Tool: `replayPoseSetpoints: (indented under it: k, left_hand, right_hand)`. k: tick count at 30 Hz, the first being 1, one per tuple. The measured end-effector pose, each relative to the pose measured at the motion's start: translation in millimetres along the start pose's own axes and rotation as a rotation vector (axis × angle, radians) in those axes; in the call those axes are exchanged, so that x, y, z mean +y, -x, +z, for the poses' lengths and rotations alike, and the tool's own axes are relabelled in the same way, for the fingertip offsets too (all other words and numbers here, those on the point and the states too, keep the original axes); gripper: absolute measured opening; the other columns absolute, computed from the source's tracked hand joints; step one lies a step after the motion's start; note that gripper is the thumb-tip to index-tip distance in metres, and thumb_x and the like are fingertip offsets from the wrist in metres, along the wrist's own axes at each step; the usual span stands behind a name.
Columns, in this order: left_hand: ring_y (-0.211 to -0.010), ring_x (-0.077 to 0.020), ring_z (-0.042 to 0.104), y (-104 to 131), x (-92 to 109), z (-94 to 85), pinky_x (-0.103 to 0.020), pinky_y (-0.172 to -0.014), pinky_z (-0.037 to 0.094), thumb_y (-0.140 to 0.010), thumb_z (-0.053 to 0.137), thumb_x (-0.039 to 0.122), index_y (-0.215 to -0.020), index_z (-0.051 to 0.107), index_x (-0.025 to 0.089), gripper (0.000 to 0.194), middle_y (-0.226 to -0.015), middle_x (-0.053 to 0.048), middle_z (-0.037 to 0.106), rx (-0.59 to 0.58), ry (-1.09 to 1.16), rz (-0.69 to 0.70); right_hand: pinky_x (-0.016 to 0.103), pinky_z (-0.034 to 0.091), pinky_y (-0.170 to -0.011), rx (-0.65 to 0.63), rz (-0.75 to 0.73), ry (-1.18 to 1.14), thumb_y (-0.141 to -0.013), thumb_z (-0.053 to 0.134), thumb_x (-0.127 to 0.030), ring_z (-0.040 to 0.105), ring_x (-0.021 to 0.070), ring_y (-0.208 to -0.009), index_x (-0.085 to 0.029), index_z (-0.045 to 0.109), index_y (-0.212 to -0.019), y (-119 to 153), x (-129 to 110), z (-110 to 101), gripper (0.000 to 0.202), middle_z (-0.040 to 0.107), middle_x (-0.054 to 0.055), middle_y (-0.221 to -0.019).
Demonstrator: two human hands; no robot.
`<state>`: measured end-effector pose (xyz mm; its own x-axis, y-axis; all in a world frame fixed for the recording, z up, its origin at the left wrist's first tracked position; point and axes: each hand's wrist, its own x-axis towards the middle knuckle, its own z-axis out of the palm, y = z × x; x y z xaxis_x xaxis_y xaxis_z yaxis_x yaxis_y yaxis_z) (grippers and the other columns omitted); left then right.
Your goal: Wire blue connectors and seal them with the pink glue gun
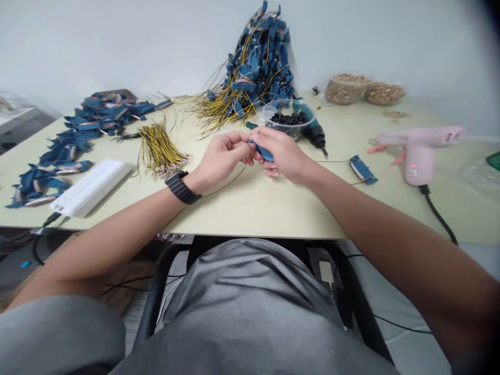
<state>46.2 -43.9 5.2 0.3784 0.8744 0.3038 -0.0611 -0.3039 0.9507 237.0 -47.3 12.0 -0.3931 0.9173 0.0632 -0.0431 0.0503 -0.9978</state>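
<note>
My right hand [284,152] is closed around a small blue piece [264,152], whose lower edge shows between the fingers. Against its near end, my left hand [222,158], with a black watch on the wrist, is pinched on a thin dark yellowish wire [236,178]. That wire trails down to the left, past the watch. Both hands meet above the table, fingertips nearly touching, so the exact joint between wire and piece is hidden. To the right of my right forearm lies another blue piece [362,170] with thin wires at its ends.
Behind my hands stand a tub of black parts [289,119], a power drill [314,133] and a tall pile of wired blue pieces [260,67]. Yellow wires [160,143], a white box [91,188] and more blue pieces [97,117] lie left. A pink glue gun [420,151] stands right.
</note>
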Motion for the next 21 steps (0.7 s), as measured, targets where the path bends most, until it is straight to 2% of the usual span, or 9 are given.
replayPoseSetpoints:
  k: [8, 15, 21]
  left_hand:
    - [-0.077, -0.0114, 0.075, -0.1, 1.8, 0.0, -0.023, -0.079, 0.061, -0.105, 0.077, 0.007, -0.091, 0.083, 0.018, 0.019, -0.088, -0.003, 0.085, -0.008, -0.043, 0.019]
    - [-0.074, -0.0109, 0.072, -1.1, 1.3, -0.4, -0.023, -0.078, 0.061, -0.106, 0.08, 0.009, -0.088, 0.083, 0.018, 0.021, -0.086, -0.003, 0.084, -0.016, -0.051, 0.019]
    - [-0.075, -0.0111, 0.073, -1.9, -0.5, -2.3, -0.022, -0.079, 0.062, -0.108, 0.082, 0.012, -0.089, 0.083, 0.018, 0.02, -0.088, -0.004, 0.085, -0.029, -0.037, 0.02]
  right_hand:
    - [0.021, 0.028, -0.037, 0.023, -0.005, 0.01, -0.124, 0.066, -0.041, 0.029, 0.0087, -0.047, -0.027, 0.053, -0.101, 0.0, -1.2, 0.2, 0.03, 0.057, -0.007, -0.078]
    - [0.021, 0.028, -0.036, 0.023, -0.005, 0.007, -0.122, 0.07, -0.046, 0.027, 0.009, -0.047, -0.028, 0.053, -0.1, -0.4, 0.0, 0.3, 0.032, 0.059, -0.006, -0.077]
    - [0.022, 0.028, -0.035, 0.009, 0.001, -0.026, -0.118, 0.066, -0.037, 0.025, 0.0091, -0.045, -0.027, 0.055, -0.101, -0.1, -1.1, 1.0, 0.023, 0.061, -0.006, -0.077]
